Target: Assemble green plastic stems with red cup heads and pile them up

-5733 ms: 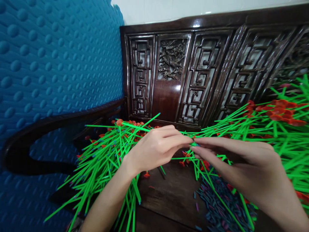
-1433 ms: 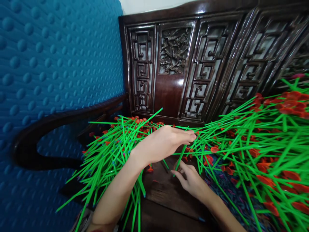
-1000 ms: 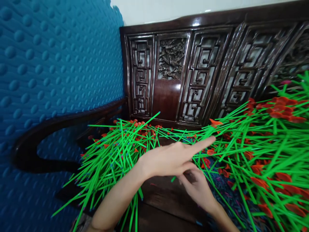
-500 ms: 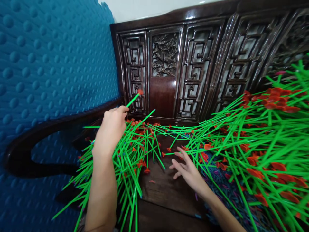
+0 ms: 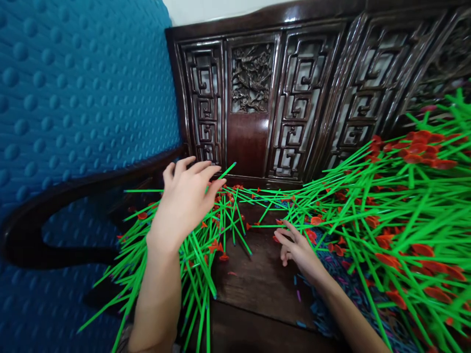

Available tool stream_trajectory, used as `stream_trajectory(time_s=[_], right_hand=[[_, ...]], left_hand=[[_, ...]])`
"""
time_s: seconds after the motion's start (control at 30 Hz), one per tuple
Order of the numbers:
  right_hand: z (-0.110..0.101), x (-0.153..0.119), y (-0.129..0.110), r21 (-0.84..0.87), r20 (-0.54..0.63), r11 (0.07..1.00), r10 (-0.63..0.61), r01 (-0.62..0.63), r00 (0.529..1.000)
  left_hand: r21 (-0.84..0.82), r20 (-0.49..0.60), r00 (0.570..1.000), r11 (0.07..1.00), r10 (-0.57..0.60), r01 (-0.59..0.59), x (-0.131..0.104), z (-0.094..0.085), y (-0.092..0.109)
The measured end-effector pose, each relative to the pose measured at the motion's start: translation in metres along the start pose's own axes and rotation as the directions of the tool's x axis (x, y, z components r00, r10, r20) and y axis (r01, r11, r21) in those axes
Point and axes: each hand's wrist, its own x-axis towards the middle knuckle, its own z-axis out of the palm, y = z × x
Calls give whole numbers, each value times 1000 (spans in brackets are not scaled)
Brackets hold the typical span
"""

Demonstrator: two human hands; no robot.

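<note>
My left hand (image 5: 184, 203) is held over the left heap of thin green sticks with red suction-cup ends (image 5: 198, 264), its fingers spread and nothing between them. Beneath it, part of this heap is hidden. At the edge of the right heap of green sticks (image 5: 368, 196), my right hand (image 5: 298, 247) is open, with loosely bent fingers and nothing visible in them. Beside its wrist lies a mass of small blue and purple pieces (image 5: 331, 267). One red-cupped stick (image 5: 267, 226) lies just beyond its fingertips.
The sticks lie on a dark wooden bench seat (image 5: 253, 279). Behind rises its carved lattice back (image 5: 248, 142). A curved wooden armrest (image 5: 55, 208) stands at the left, beside a blue bumpy padded sheet (image 5: 84, 88).
My left hand has let go of a green stick and spread its fingers. A red cup now shows at the left heap's side. My right hand has moved slightly right.
</note>
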Motion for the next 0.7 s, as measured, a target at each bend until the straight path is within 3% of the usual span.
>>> stream_trajectory(time_s=[0.17,0.27,0.37,0.53,0.7], right_hand=[[-1,2,-2,-17,-45,1000,-13,12,999],[0,0,-3,-2,7,999,-44,44,999],[1,-2,-2,27,40,999,-20,19,999],[-7,5,-2,182,50,981,64,-72,997],[-12,14,0,0,-71,1000,-9,9,997]], left_hand=[[-115,-66,989,983,134,-141,-1,-4,32],[-231,-11,976,949,219,-216,0,-1,41],[-303,77,953,918,292,-257,1,5,45],[-283,141,947,929,287,-239,2,12,45],[-309,161,942,922,294,-235,2,12,44]])
